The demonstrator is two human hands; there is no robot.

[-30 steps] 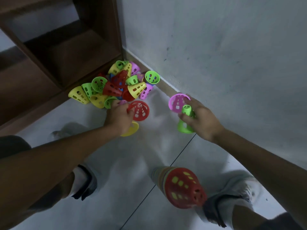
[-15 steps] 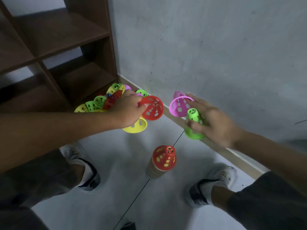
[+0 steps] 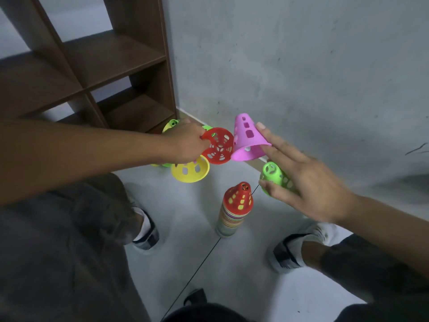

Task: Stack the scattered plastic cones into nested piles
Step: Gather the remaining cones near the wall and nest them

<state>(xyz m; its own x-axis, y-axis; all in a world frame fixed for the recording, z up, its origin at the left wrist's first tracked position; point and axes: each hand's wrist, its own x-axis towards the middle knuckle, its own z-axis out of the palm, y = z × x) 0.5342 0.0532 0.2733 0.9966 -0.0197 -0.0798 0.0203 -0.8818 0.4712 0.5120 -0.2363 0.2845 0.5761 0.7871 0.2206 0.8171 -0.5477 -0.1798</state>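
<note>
1. Nearest, the person's two shoes (image 3: 145,238) stand on the pale floor (image 3: 232,287), with a dark tile seam running between them.
2. Between the shoes, on that seam, stands the nested pile (image 3: 233,212) of cones, upright, with a red cone on top.
3. The right hand (image 3: 306,182) is above the floor near the wall's base. Its thumb and lower fingers curl round a green cone (image 3: 275,175), while two straighter fingers pinch the rim of a pink cone (image 3: 249,140), whose tip points up.
4. The left hand (image 3: 185,145) grips a red cone (image 3: 218,146) and a yellow cone (image 3: 190,170) with curled fingers, both open mouths facing the camera. The red rim touches the pink one.
5. Behind the left hand, loose cones (image 3: 173,124) lie on the floor in the corner by the brown shelf (image 3: 111,54) and the grey wall (image 3: 301,66), mostly hidden.
</note>
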